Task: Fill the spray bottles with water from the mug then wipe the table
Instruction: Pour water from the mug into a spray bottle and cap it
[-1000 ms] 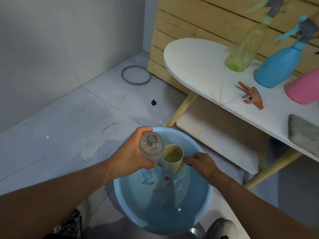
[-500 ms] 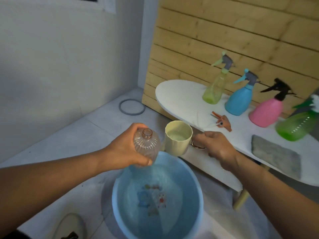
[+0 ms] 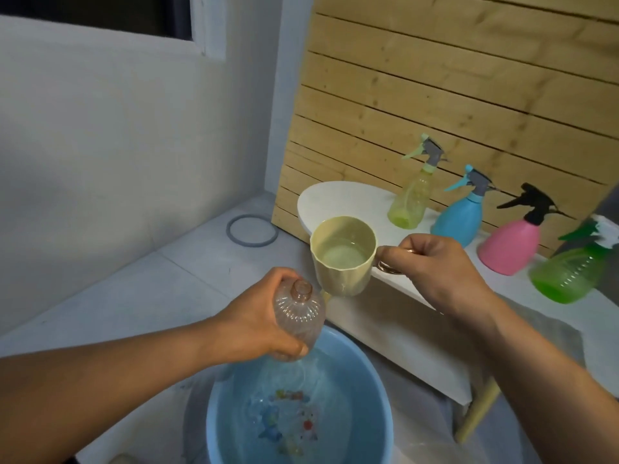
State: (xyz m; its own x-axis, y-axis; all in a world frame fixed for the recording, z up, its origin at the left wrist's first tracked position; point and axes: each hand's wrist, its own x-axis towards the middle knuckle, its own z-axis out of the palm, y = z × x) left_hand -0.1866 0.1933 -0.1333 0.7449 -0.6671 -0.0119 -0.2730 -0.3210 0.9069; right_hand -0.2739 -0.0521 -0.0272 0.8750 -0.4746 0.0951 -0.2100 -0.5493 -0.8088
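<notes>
**Mug raised beside the open bottle, over the basin**

My left hand (image 3: 258, 324) is wrapped around the clear ribbed spray bottle (image 3: 299, 318), fingers curled on its body; its neck is uncapped and points up, tilted a little toward the mug. My right hand (image 3: 438, 266) pinches the handle of the cream mug (image 3: 341, 254), which I hold upright with water showing inside (its base sits just above and right of the bottle's mouth, not touching that I can see). Both hang over the blue basin (image 3: 375, 413) on the floor, which holds water.

On the white table (image 3: 338, 199), along its back edge by the slatted wood wall, stand four capped spray bottles in a row: a yellow-green bottle (image 3: 408, 202), a blue bottle (image 3: 460, 217), a pink bottle (image 3: 510, 247), and a green bottle (image 3: 566, 274) leaning near the right end. A grey ring (image 3: 252, 230) lies on the floor past the table's left end.
</notes>
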